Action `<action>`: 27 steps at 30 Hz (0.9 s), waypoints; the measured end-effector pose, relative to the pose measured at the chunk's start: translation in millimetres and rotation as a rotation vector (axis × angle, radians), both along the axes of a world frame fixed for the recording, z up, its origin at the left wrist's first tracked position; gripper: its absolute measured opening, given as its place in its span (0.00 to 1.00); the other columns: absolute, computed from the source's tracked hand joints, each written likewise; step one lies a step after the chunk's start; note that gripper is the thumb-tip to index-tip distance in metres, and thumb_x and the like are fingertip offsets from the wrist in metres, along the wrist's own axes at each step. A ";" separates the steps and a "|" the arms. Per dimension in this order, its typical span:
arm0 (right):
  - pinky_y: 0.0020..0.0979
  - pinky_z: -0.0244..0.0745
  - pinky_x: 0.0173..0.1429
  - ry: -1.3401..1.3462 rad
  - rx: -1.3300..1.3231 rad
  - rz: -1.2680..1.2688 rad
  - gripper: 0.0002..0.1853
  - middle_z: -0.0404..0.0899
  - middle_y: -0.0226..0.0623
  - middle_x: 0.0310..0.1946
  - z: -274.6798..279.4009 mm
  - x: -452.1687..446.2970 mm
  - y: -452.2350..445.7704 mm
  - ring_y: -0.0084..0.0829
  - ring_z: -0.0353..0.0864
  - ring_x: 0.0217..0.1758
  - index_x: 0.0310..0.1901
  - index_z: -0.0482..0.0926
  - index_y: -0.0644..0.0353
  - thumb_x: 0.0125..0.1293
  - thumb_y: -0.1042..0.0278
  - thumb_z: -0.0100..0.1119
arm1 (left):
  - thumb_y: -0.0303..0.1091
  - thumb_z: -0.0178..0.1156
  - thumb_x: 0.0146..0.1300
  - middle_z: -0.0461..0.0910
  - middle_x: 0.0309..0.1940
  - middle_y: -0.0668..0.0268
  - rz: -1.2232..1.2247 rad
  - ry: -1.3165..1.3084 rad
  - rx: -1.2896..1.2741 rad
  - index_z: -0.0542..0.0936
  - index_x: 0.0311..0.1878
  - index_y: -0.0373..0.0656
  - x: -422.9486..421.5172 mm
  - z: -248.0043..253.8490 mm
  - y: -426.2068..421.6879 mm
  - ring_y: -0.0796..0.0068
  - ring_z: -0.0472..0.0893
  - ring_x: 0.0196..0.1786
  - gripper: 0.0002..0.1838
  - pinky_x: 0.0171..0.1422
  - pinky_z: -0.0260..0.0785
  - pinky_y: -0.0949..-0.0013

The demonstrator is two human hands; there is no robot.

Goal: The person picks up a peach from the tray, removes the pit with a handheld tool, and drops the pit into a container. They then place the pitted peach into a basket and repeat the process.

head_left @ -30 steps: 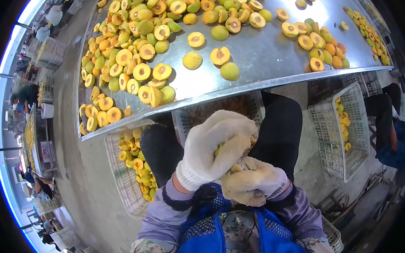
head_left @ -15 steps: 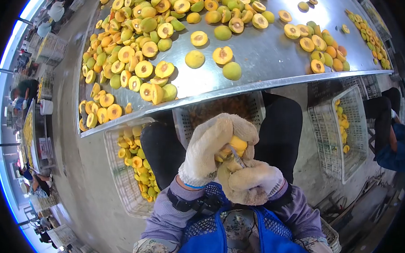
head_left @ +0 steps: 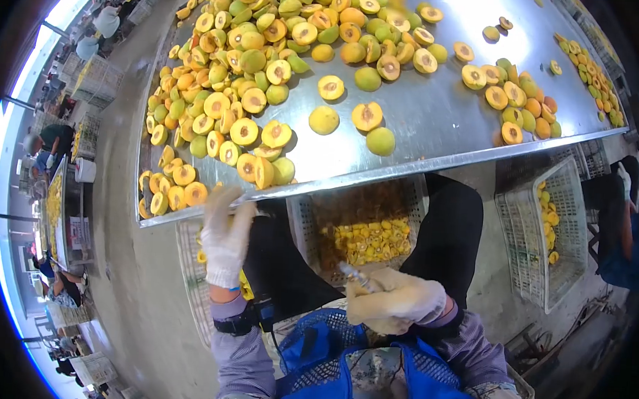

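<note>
My left hand (head_left: pixel 228 238), in a pale work glove, is above the left crate (head_left: pixel 191 254) by the table's front edge. It is blurred by motion, with fingers and thumb apart and no fruit visible in it. My right hand (head_left: pixel 399 301), gloved too, is closed around a small metal tool (head_left: pixel 353 274) in front of my lap; the narrow tip points up and left. Between my knees stands a crate (head_left: pixel 304 227) with yellow fruit pieces (head_left: pixel 375 241) inside. Halved peaches (head_left: pixel 245 131) with yellow flesh lie heaped on the metal table (head_left: pixel 430 126).
Smaller groups of peach halves (head_left: pixel 512 133) lie on the table's right side. A white crate (head_left: pixel 546 245) with some fruit stands at the right, near another person's legs (head_left: pixel 611 205). Farther left are more people, stacked crates (head_left: pixel 100 81) and another table (head_left: pixel 58 217).
My left hand has left the peach held at the tool and swung left toward the left crate. That peach is out of my hands. My right hand still grips the tool.
</note>
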State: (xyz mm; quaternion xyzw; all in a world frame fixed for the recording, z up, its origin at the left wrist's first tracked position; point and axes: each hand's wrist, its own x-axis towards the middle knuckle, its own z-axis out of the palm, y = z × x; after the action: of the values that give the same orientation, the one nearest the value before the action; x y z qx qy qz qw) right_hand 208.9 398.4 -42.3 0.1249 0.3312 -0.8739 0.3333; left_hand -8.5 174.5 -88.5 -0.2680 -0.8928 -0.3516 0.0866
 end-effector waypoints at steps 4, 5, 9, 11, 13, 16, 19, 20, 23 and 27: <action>0.24 0.58 0.16 0.048 0.121 0.035 0.12 0.68 0.27 0.12 1.2 -7.2 -2.0 0.19 0.65 0.11 0.33 0.72 0.59 0.68 0.61 0.59 | 0.40 0.68 0.57 0.76 0.57 0.50 -0.323 -0.054 -0.003 0.80 0.53 0.42 -18.1 12.2 93.0 0.50 0.76 0.59 0.22 0.62 0.70 0.58; 0.24 0.57 0.16 0.025 0.165 0.008 0.12 0.68 0.27 0.12 1.3 -7.2 1.7 0.19 0.65 0.11 0.33 0.72 0.59 0.68 0.61 0.59 | 0.45 0.65 0.57 0.74 0.59 0.49 -0.331 -0.122 -0.082 0.79 0.55 0.42 -28.0 12.0 117.7 0.50 0.76 0.60 0.25 0.63 0.70 0.57; 0.23 0.58 0.17 -0.036 0.191 -0.132 0.11 0.70 0.26 0.14 -12.2 2.2 18.3 0.18 0.65 0.12 0.35 0.76 0.60 0.67 0.61 0.61 | 0.57 0.58 0.59 0.72 0.63 0.52 -0.303 0.038 -0.332 0.73 0.64 0.47 -77.6 -26.8 207.6 0.49 0.75 0.61 0.33 0.65 0.68 0.55; 0.22 0.64 0.23 -0.047 0.202 -0.243 0.10 0.74 0.27 0.19 -30.5 12.0 15.8 0.18 0.71 0.19 0.37 0.78 0.60 0.66 0.62 0.62 | 0.56 0.56 0.59 0.70 0.63 0.50 -0.229 -0.063 -0.460 0.72 0.64 0.48 -105.3 -58.1 247.2 0.47 0.72 0.64 0.33 0.66 0.67 0.53; 0.23 0.73 0.37 -0.122 0.081 -0.405 0.11 0.78 0.28 0.28 -31.2 11.8 12.6 0.19 0.78 0.34 0.43 0.79 0.61 0.65 0.63 0.63 | 0.52 0.55 0.61 0.70 0.62 0.49 -0.173 -0.272 -0.540 0.75 0.60 0.48 -111.4 -56.4 272.6 0.48 0.70 0.66 0.27 0.65 0.68 0.51; 0.24 0.65 0.24 -0.207 0.087 -0.254 0.10 0.72 0.28 0.23 -39.5 14.2 28.9 0.21 0.71 0.22 0.46 0.75 0.62 0.64 0.70 0.58 | 0.41 0.52 0.63 0.72 0.59 0.51 -0.253 -0.240 -0.617 0.81 0.52 0.50 -99.7 -76.4 285.7 0.51 0.73 0.62 0.17 0.61 0.71 0.50; 0.22 0.60 0.20 -0.072 0.359 -0.313 0.07 0.72 0.26 0.22 -46.5 4.7 19.2 0.18 0.66 0.17 0.45 0.75 0.61 0.67 0.71 0.54 | 0.37 0.53 0.63 0.73 0.55 0.54 -0.351 -0.244 -0.593 0.83 0.51 0.54 -76.4 -58.7 263.3 0.50 0.74 0.59 0.15 0.60 0.72 0.51; 0.20 0.58 0.21 -0.049 0.358 -0.374 0.07 0.73 0.24 0.26 -50.9 6.1 17.9 0.16 0.65 0.19 0.47 0.76 0.60 0.70 0.72 0.53 | 0.37 0.54 0.62 0.73 0.54 0.54 -0.387 -0.287 -0.585 0.83 0.52 0.55 -69.3 -57.9 254.3 0.49 0.74 0.59 0.16 0.60 0.72 0.51; 0.20 0.58 0.23 -0.010 0.387 -0.382 0.06 0.72 0.22 0.27 -63.8 8.1 13.9 0.15 0.65 0.21 0.46 0.76 0.58 0.68 0.73 0.55 | 0.40 0.55 0.62 0.73 0.54 0.52 -0.539 -0.301 -0.621 0.83 0.52 0.56 -45.4 -53.0 217.6 0.50 0.74 0.58 0.16 0.61 0.72 0.52; 0.21 0.55 0.19 -0.022 0.433 -0.370 0.04 0.70 0.22 0.19 -45.7 5.2 12.5 0.15 0.64 0.16 0.34 0.75 0.57 0.67 0.71 0.56 | 0.46 0.59 0.61 0.74 0.54 0.49 -0.500 -0.505 -0.280 0.81 0.57 0.50 -38.5 -53.7 175.4 0.56 0.77 0.55 0.21 0.60 0.72 0.58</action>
State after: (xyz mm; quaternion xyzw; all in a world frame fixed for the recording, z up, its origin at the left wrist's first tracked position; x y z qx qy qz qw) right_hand 214.1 410.8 -88.0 0.2609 0.4779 -0.8274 0.1375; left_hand -47.0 349.9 -142.2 -0.3919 -0.8323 -0.2914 -0.2622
